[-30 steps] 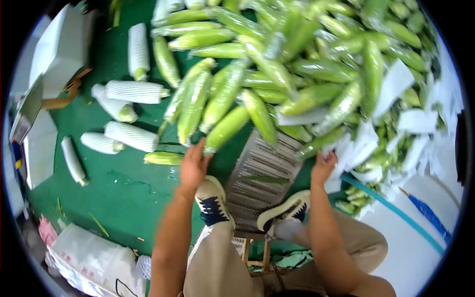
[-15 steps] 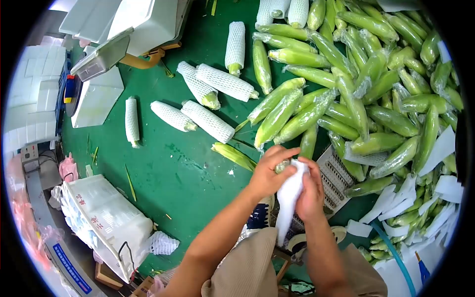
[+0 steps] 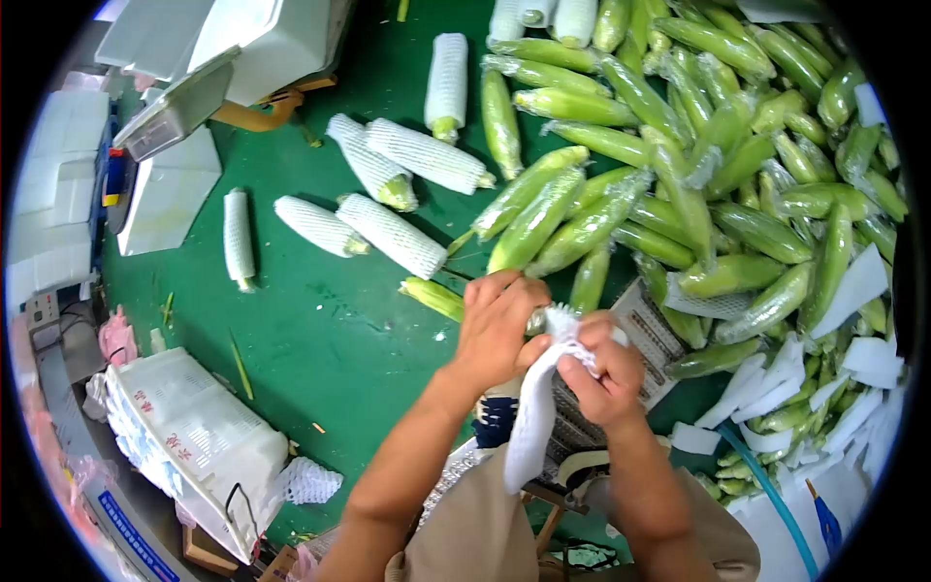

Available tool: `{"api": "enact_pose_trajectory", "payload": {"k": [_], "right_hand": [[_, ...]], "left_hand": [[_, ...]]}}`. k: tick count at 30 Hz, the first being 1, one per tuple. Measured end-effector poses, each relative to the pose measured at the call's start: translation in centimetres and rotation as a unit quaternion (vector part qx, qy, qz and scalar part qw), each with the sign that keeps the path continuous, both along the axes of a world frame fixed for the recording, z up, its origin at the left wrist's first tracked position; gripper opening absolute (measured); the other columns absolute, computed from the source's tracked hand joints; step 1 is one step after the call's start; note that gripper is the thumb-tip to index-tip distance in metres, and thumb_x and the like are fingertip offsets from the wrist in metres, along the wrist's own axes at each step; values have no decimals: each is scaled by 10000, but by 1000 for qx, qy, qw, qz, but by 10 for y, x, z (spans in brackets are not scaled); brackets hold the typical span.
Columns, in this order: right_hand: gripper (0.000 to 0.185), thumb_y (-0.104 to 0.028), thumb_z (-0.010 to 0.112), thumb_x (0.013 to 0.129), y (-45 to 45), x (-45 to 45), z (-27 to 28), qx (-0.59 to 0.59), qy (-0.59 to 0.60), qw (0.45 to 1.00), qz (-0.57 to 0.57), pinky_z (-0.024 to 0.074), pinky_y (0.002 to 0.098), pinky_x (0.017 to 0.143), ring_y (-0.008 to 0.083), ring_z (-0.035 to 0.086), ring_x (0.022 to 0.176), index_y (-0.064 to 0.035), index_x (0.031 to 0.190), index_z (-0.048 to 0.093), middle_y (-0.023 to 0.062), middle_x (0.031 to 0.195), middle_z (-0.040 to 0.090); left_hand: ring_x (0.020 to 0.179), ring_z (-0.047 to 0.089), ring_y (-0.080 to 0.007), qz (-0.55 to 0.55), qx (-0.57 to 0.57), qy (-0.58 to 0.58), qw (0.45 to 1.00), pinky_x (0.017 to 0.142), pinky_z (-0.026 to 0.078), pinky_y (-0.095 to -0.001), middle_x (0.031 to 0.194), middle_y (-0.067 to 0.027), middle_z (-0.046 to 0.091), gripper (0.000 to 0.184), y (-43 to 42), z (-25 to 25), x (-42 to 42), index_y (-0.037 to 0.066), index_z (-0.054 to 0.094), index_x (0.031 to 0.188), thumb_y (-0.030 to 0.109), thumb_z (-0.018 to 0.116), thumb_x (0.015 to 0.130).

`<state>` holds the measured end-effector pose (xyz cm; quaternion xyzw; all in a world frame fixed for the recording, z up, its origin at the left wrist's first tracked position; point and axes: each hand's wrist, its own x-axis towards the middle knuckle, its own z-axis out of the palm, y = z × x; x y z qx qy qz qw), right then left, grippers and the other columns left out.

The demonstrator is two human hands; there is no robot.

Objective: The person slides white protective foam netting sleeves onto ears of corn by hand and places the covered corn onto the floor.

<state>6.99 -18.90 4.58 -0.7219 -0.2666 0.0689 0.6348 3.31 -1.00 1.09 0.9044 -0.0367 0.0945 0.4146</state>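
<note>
Left hand clasping a cob, right hand pinching a white mesh sleeve, corn pile at one o'clock

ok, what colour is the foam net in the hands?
The foam net is white; best seen in the head view.

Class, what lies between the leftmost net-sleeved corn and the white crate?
Thin green strips lie between the net-sleeved corn and the white crate, as the head view shows.

Two bare hands holding white foam netting, plastic-wrapped green corn heaped nearby, green floor
</note>
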Motion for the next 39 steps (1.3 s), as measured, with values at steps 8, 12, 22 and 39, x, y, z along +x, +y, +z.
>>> {"api": "enact_pose_trajectory", "payload": {"k": [8, 12, 22, 39], "right_hand": [[120, -149, 525, 1007, -5, 4, -14, 408, 598, 690, 31, 507, 289, 716, 152, 602, 797, -122, 895, 490, 45, 855, 588], [137, -169, 610, 972, 11, -14, -34, 333, 482, 790, -180, 504, 358, 917, 179, 595, 1027, -128, 1005, 484, 45, 1002, 597], [233, -113, 650, 965, 38, -52, -129, 239, 448, 805, -307, 432, 243, 677, 76, 464, 748, -98, 851, 448, -23, 813, 488], [24, -121, 485, 1019, 31, -68, -184, 180, 475, 807, -301, 470, 348, 926, 168, 543, 977, -104, 1005, 492, 30, 989, 521]], "left_hand": [[1141, 582, -287, 16, -284, 192, 939, 933, 489, -355, 1305, -108, 567, 348, -20, 25, -23, 64, 671, 1168, -58, 631, 845], [1285, 496, -222, 62, -549, 216, 805, 1083, 375, -375, 1404, -102, 509, 337, -26, 13, -37, 35, 603, 1285, 113, 575, 959], [1001, 632, -222, 341, -723, 122, 588, 907, 511, -385, 1062, -100, 663, 304, -51, -77, -52, 45, 552, 1102, 335, 477, 1052], [760, 543, -269, 335, -235, 174, 896, 744, 466, -366, 853, -155, 596, 234, -46, -118, -59, 0, 563, 987, 206, 471, 1047]]}}
